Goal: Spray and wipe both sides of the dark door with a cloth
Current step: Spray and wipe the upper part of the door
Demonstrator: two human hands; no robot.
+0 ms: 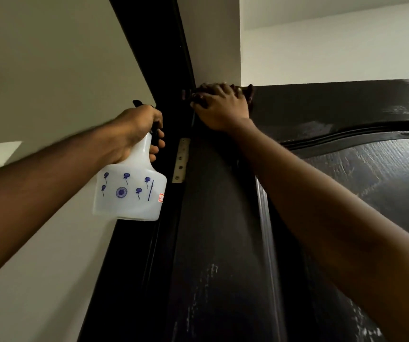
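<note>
The dark door fills the middle and right, seen from below, with wet streaks on its panel. My right hand reaches up to the door's top corner near the hinge side and presses a dark cloth against it; most of the cloth is hidden under the fingers. My left hand grips the neck of a white spray bottle with blue flower prints, held up beside the dark door frame. The bottle's black nozzle pokes out above that hand.
A brass hinge plate sits on the frame between the bottle and the door edge. Pale walls lie to the left and above the door, with the ceiling at the upper right.
</note>
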